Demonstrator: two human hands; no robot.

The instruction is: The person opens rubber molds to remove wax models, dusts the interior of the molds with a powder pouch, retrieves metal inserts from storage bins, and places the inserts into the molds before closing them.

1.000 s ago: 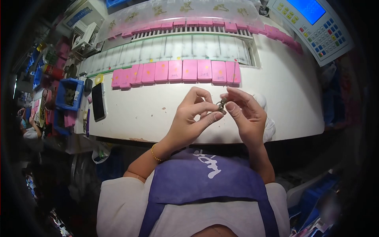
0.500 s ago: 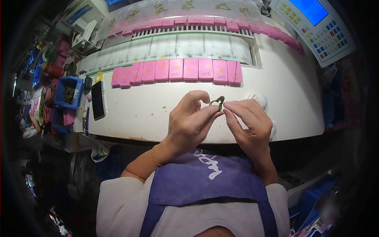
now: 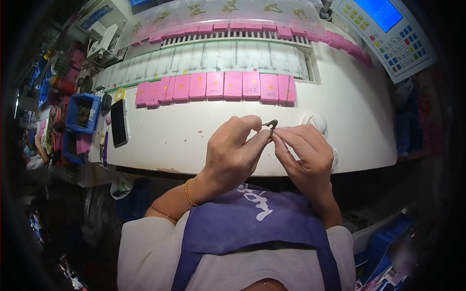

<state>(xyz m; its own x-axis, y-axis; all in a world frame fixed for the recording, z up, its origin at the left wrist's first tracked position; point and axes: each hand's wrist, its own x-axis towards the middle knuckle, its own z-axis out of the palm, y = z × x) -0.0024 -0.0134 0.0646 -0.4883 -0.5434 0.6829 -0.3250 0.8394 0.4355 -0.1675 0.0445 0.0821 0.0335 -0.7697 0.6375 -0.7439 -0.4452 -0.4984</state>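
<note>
Pinched above the white table is a small dark-green curved piece [image 3: 273, 124], looped like a ring or a small frame; its exact kind I cannot make out. My left hand [image 3: 234, 145] grips its left side between thumb and index finger. From the right, my right hand [image 3: 307, 153] closes thumb and fingertips on its lower right edge. The fingertips hide part of the piece. Behind the hands stands a row of pink blocks [image 3: 215, 85] with handwritten marks and yellow dots.
A white cloth-like bundle [image 3: 318, 123] lies beside my right hand. At the left are a phone [image 3: 119, 123] and a blue bin [image 3: 84, 114] of dark pieces. Behind the pink row runs a conveyor belt [image 3: 204, 58]. A control panel [image 3: 388, 36] stands at back right. Another person works far left.
The green piece has turned in my fingers, so its loop now shows narrower. My left index finger has moved slightly nearer to it. The belt's dark lines have shifted.
</note>
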